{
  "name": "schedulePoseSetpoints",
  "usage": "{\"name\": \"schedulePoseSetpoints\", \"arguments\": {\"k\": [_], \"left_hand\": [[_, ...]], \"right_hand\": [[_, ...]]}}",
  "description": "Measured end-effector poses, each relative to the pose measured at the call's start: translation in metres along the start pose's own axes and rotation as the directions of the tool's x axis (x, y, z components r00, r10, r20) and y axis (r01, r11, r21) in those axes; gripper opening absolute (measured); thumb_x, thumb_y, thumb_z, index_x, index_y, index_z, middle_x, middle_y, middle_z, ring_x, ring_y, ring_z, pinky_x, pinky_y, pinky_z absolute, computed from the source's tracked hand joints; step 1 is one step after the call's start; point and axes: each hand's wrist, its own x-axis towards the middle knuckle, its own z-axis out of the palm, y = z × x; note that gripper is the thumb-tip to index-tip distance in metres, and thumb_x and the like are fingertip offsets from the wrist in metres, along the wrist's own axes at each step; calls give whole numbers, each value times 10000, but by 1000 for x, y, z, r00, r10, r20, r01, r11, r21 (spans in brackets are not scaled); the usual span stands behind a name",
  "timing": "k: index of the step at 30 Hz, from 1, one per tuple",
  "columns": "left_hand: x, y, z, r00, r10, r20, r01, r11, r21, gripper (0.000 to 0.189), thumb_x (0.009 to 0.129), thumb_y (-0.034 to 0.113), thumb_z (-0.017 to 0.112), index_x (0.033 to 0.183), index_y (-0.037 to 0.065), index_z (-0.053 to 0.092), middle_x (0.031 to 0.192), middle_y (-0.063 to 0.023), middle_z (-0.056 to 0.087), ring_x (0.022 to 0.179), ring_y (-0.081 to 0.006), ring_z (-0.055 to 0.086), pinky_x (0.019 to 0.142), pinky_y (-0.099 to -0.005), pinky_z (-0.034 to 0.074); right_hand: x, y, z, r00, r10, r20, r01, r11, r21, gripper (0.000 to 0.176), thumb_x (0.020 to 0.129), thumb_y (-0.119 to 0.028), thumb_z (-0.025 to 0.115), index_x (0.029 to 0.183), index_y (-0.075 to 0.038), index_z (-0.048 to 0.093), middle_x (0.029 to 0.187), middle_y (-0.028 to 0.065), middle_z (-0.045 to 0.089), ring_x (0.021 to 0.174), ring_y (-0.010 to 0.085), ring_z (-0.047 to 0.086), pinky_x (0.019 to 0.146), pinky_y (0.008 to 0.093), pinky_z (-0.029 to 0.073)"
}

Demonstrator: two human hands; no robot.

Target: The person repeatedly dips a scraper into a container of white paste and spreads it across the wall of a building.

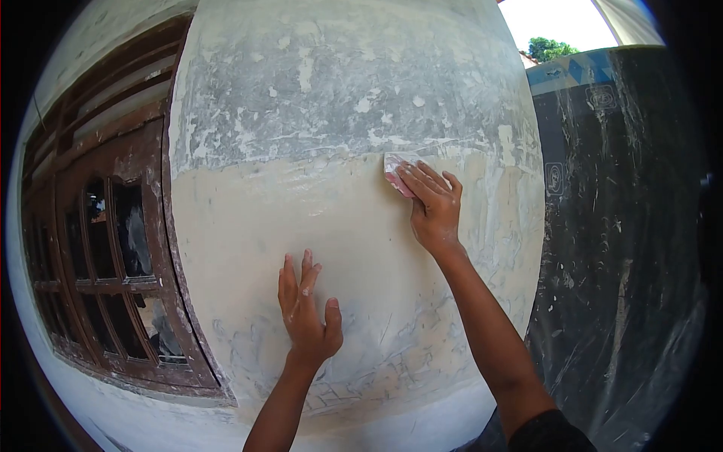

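My right hand [437,207] is closed on a small flat putty scraper [397,178], pinkish and smeared with white. The scraper lies against the wall [339,241] at the border between a smooth cream coat below and a rough grey, patchy band above. Lower and to the left, my left hand [307,309] holds nothing, its fingers apart and pointing up in front of the cream coat. White residue marks its fingertips. Shiny damp-looking streaks show on the cream coat above the left hand.
A brown wooden window [113,248] with slatted panes and white splashes is set in the wall at left. Along the right side stands a dark, stained sheet [617,226] with a blue upper edge. Green leaves [550,49] show beyond it.
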Motion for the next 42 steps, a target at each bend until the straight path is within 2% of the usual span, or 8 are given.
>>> {"name": "schedulePoseSetpoints", "arguments": {"k": [10, 12, 18, 22, 27, 32, 36, 42], "left_hand": [[-16, -10, -21, 1000, 3, 22, -3, 1000, 14, 459, 1016, 221, 462, 1371, -68, 500, 1523, -271, 488, 1489, -493, 307, 1204, -596, 219], [-15, -14, -21, 1000, 3, 25, -3, 1000, 19, 455, 1012, 215, 465, 1370, -63, 507, 1526, -270, 485, 1490, -490, 307, 1204, -599, 218], [-9, -3, -11, 1000, -2, 17, 2, 1000, -22, 441, 1010, 215, 467, 1363, -43, 516, 1510, -272, 504, 1492, -485, 308, 1208, -599, 207], [-9, 1, -6, 1000, 11, 14, -10, 1000, -29, 444, 1001, 206, 475, 1370, -36, 512, 1502, -273, 513, 1492, -487, 307, 1208, -597, 209], [-13, -1, -9, 999, 29, 25, -28, 999, -28, 455, 992, 201, 485, 1386, -26, 499, 1495, -278, 518, 1491, -491, 307, 1208, -597, 206], [-13, -6, -14, 999, 39, 35, -38, 999, -20, 450, 992, 201, 484, 1380, -25, 504, 1498, -277, 515, 1489, -493, 310, 1206, -605, 203], [-7, -7, -12, 999, 37, 28, -37, 999, -18, 450, 1000, 212, 473, 1380, -27, 506, 1501, -273, 514, 1488, -492, 312, 1206, -605, 204], [-6, 1, -3, 999, 35, 17, -34, 998, -52, 470, 943, 150, 510, 1383, -16, 501, 1493, -275, 524, 1475, -527, 316, 1199, -629, 201]], "right_hand": [[-309, -112, -86, 886, 41, 463, -67, 997, 39, 512, 668, 2, 707, 1133, -203, 772, 1231, -12, 745, 1265, 200, 638, 1140, 561, 251], [-289, -116, -91, 923, 42, 381, -86, 991, 100, 477, 687, 37, 674, 1093, -191, 778, 1197, -10, 754, 1227, 204, 665, 1139, 544, 255], [-52, -49, -39, 997, -50, -55, 48, 998, -40, 520, 785, 116, 593, 1228, -120, 727, 1260, 46, 725, 1253, 246, 632, 1121, 468, 291], [-21, -21, -6, 999, -44, -8, 43, 997, -59, 534, 787, 108, 608, 1238, -153, 723, 1297, 48, 705, 1292, 253, 601, 1121, 485, 286], [-180, -61, -24, 978, -13, 210, 24, 998, -51, 559, 726, 70, 641, 1219, -175, 740, 1281, 25, 712, 1322, 226, 586, 1138, 529, 248], [-342, -125, -94, 850, 47, 525, -93, 994, 61, 535, 670, -11, 736, 1161, -221, 761, 1271, -33, 718, 1280, 191, 617, 1145, 577, 223], [-235, -112, -96, 950, 9, 311, -51, 991, 125, 466, 714, 34, 697, 1116, -190, 770, 1114, -14, 766, 1175, 205, 683, 1140, 556, 232], [5, -23, -33, 991, -73, -110, 62, 992, -107, 536, 783, 111, 600, 1244, -135, 722, 1272, 37, 719, 1276, 250, 606, 1108, 470, 303]]}}
